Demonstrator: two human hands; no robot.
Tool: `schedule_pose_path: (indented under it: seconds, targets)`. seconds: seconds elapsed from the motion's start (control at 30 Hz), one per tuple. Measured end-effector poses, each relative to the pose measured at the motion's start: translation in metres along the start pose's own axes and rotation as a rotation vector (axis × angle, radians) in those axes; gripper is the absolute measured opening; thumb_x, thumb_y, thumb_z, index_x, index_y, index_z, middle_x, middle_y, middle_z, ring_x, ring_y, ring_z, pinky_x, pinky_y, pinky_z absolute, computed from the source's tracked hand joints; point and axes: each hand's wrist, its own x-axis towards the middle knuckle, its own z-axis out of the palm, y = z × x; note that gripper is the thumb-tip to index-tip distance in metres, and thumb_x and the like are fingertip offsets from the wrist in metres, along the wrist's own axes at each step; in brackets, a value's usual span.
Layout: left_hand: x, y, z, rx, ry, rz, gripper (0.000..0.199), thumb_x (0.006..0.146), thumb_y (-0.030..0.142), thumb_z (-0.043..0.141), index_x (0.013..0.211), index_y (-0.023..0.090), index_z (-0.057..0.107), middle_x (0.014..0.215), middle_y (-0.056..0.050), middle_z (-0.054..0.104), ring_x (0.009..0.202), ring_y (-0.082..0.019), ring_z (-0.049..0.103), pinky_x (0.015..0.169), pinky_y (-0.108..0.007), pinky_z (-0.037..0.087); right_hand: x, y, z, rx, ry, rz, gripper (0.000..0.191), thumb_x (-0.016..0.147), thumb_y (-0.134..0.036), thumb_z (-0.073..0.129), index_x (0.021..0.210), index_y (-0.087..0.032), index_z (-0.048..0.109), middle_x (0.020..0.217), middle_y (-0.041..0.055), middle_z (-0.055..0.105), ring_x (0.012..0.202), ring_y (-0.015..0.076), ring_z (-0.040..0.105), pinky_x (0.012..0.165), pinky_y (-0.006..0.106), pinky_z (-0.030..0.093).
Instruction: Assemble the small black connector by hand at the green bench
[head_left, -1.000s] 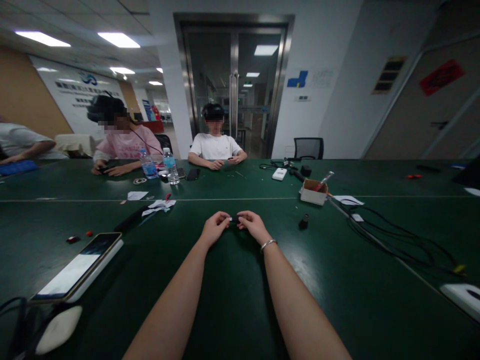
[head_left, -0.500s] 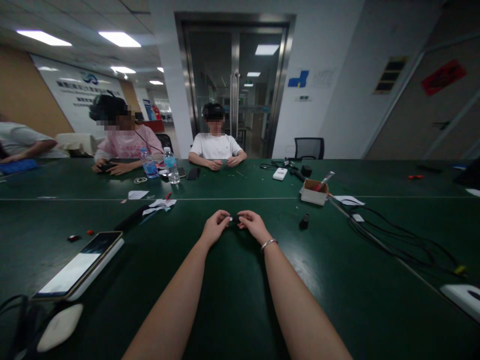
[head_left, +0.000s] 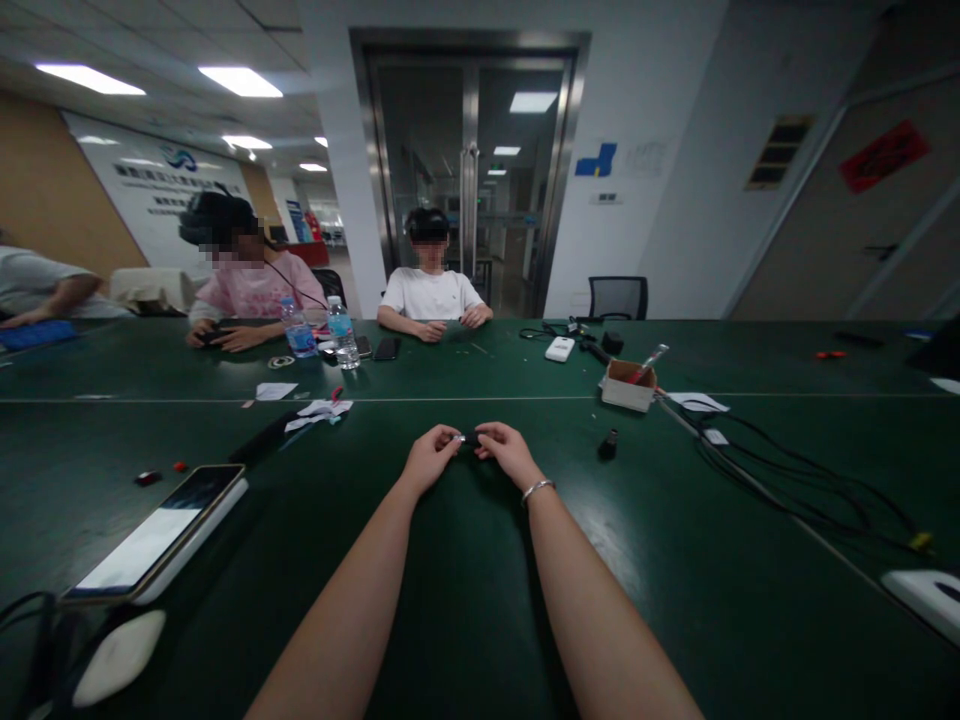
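First: Start at the left edge, please.

Second: A pale rounded object (head_left: 120, 655) lies near the edge, dark cords (head_left: 46, 645) beside it. Above it, a phone (head_left: 157, 545), screen lit in part, lies on a white block (head_left: 196, 542).

First: Further along?

Second: A person in pink (head_left: 259, 290) sits across the table (head_left: 480, 600). Two bottles (head_left: 300, 332) (head_left: 343, 335) stand upright near that person; crumpled paper (head_left: 321, 410) lies on the near side of the seam.

First: Condition of the left hand (head_left: 433, 452)?

Second: Narrow. Thumb and fingertips pinch the light end of a small black piece (head_left: 471, 439).

First: Position of the piece?

Second: Between the two hands, at mid-table. Whether it touches the surface cannot be told. A person in white (head_left: 429, 300) sits opposite.

First: And the right hand (head_left: 510, 450)?

Second: Also narrow, fingertips closed on the dark end. A bracelet (head_left: 538, 490) circles the wrist.

First: Remaining items?

Second: A black plug (head_left: 608, 444) lies apart from the right hand. Beyond it is an open box (head_left: 628, 388) with a slim item (head_left: 649, 363) leaning out. Black cables (head_left: 817, 480) run loosely rightward, and a white device (head_left: 926, 598) is cut off by the frame.
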Motion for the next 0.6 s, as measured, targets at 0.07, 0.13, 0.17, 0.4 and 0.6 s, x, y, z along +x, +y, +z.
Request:
schedule_pose_path:
  seconds: [0.07,0.13,0.17,0.4,0.6]
  targets:
    - [0.0,0.0004,0.0,0.0,0.012,0.008,0.026,0.077,0.037,0.059,0.093,0.018,0.064,0.085,-0.004,0.066,0.078,-0.016,0.061,0.074,-0.03,0.047,-0.0004,-0.0007,0.0001,-0.004,-0.001,0.002,0.016,0.074,-0.015,0.066,0.09,-0.014,0.064,0.064,0.0004,0.065,0.058,0.0104,0.064,0.055,0.021,0.053]
    - [-0.0002,0.0009,-0.0001,0.002,0.026,0.018,0.026,0.076,0.038,0.061,0.093,0.018,0.064,0.086,-0.004,0.066,0.079,-0.016,0.061,0.074,-0.03,0.047,-0.0008,-0.0013,0.0002,-0.011,0.0,0.007,0.017,0.074,-0.014,0.065,0.09,-0.013,0.063,0.064,0.0001,0.064,0.057,0.0102,0.064,0.056,0.021,0.053]
    - [-0.0002,0.0011,-0.0001,-0.002,0.03,0.022,0.027,0.075,0.038,0.061,0.094,0.018,0.064,0.085,-0.004,0.066,0.078,-0.016,0.061,0.074,-0.029,0.047,-0.001,-0.0015,0.0003,-0.013,0.001,0.008,0.017,0.074,-0.014,0.065,0.091,-0.013,0.063,0.064,0.0,0.064,0.057,0.0101,0.064,0.056,0.021,0.053]
    - [0.0016,-0.002,0.0013,-0.045,0.0,0.02,0.029,0.076,0.041,0.06,0.094,0.019,0.061,0.071,-0.001,0.064,0.068,-0.014,0.061,0.068,-0.027,0.046,-0.0008,-0.0015,0.0009,0.011,0.005,0.002,0.018,0.071,-0.016,0.067,0.088,-0.013,0.063,0.063,-0.0001,0.064,0.056,0.0108,0.063,0.054,0.022,0.052]
    - [0.0021,-0.0043,0.0021,-0.039,0.006,0.002,0.03,0.077,0.044,0.058,0.092,0.018,0.062,0.073,-0.003,0.065,0.068,-0.015,0.061,0.067,-0.028,0.046,-0.0012,-0.0014,0.0006,-0.015,0.0,0.007,0.018,0.072,-0.017,0.068,0.089,-0.014,0.063,0.067,0.0008,0.064,0.058,0.0107,0.064,0.056,0.022,0.052]
